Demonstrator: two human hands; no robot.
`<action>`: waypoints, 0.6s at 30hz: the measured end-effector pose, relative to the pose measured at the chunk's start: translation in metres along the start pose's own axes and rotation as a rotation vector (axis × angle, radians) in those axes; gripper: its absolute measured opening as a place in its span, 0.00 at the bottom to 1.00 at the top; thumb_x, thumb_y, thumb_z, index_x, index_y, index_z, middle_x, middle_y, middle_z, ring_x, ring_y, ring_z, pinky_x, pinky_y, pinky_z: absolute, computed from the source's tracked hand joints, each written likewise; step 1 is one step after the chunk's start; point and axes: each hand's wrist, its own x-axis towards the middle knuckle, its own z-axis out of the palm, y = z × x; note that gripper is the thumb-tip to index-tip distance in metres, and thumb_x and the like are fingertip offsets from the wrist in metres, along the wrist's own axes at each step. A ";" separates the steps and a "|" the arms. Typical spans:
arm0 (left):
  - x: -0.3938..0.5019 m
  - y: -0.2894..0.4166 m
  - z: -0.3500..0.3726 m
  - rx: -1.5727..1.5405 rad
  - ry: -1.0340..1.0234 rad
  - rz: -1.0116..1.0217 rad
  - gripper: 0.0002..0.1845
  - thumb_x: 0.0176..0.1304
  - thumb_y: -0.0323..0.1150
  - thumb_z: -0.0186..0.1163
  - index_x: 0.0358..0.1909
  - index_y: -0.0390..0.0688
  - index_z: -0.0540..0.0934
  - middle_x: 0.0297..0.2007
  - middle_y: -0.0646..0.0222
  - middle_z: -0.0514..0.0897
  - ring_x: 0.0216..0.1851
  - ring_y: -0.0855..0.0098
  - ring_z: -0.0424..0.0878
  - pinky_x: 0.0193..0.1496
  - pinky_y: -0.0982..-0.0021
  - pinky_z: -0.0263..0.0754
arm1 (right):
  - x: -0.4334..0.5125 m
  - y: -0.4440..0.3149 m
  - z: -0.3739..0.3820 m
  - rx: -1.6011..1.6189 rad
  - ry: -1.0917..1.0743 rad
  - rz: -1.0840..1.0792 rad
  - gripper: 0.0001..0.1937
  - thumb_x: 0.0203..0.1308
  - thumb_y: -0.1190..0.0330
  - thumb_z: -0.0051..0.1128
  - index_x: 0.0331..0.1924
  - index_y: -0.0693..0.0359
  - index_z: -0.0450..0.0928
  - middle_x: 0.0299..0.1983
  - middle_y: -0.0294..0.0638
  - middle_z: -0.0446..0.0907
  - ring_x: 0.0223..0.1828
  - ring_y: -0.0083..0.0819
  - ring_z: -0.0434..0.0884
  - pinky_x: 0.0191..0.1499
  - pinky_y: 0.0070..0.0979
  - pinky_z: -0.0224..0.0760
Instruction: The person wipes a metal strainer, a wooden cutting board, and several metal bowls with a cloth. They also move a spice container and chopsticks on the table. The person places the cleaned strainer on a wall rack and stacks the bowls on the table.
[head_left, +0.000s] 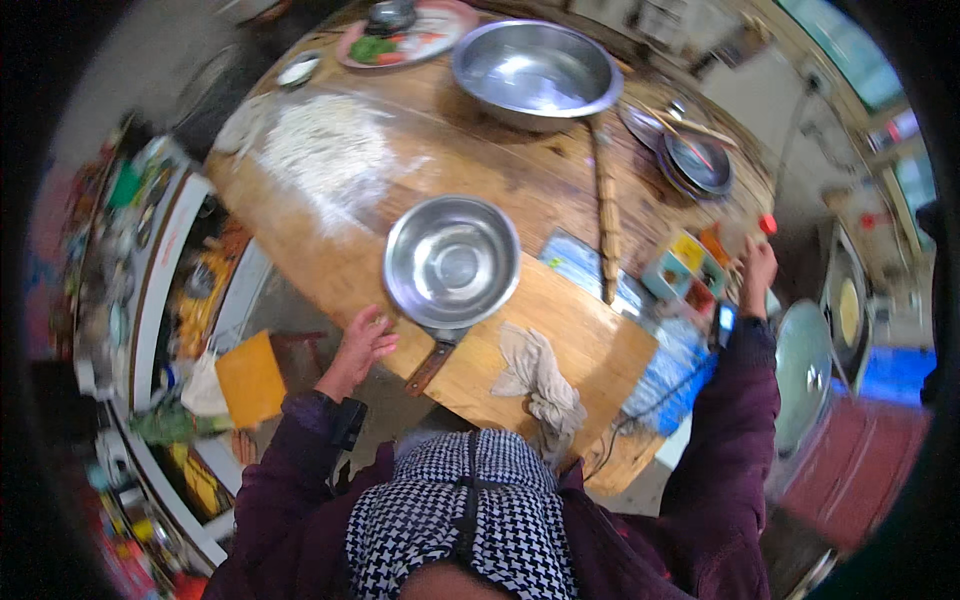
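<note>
My left hand (358, 351) is held with its fingers apart and nothing in it, just off the near-left edge of the wooden board (600, 360). Closest to it is a small stainless-steel bowl (457, 262) with nothing visible inside. From under the bowl's near side sticks out a knife with a wooden handle (430, 369); most of its blade is hidden. Far to the right, my right hand (759, 268) reaches beside a red bottle cap (767, 223). Blur hides whether the fingers grip the bottle. Below that hand is a divided seasoning box (679, 266) with a yellow compartment.
Flour (330, 150) is heaped on the table's left. A large steel basin (536, 75) stands at the back, near a plate of chopped vegetables (409, 37). A crumpled cloth (541, 375), a long wooden stick (606, 210) and stacked dark bowls (699, 165) lie further right.
</note>
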 end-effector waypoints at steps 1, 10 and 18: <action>-0.011 -0.003 -0.007 -0.028 0.022 0.010 0.32 0.59 0.35 0.53 0.62 0.41 0.51 0.48 0.59 0.71 0.40 0.68 0.77 0.41 0.71 0.75 | 0.008 0.007 0.001 -0.003 -0.017 -0.040 0.15 0.54 0.60 0.55 0.38 0.63 0.73 0.25 0.36 0.75 0.23 0.22 0.74 0.22 0.19 0.69; -0.134 -0.101 -0.072 -0.210 0.395 -0.031 0.35 0.60 0.39 0.53 0.62 0.38 0.48 0.56 0.55 0.62 0.47 0.63 0.73 0.47 0.68 0.72 | 0.063 -0.003 -0.006 0.072 0.016 -0.282 0.20 0.60 0.56 0.44 0.43 0.68 0.71 0.38 0.47 0.77 0.35 0.35 0.77 0.35 0.29 0.72; -0.203 -0.184 -0.114 -0.483 0.545 0.076 0.34 0.57 0.39 0.56 0.60 0.36 0.53 0.52 0.57 0.67 0.47 0.63 0.73 0.46 0.68 0.73 | -0.022 -0.132 0.014 -0.281 0.166 -0.657 0.19 0.62 0.57 0.42 0.44 0.67 0.71 0.39 0.52 0.76 0.36 0.39 0.77 0.38 0.31 0.72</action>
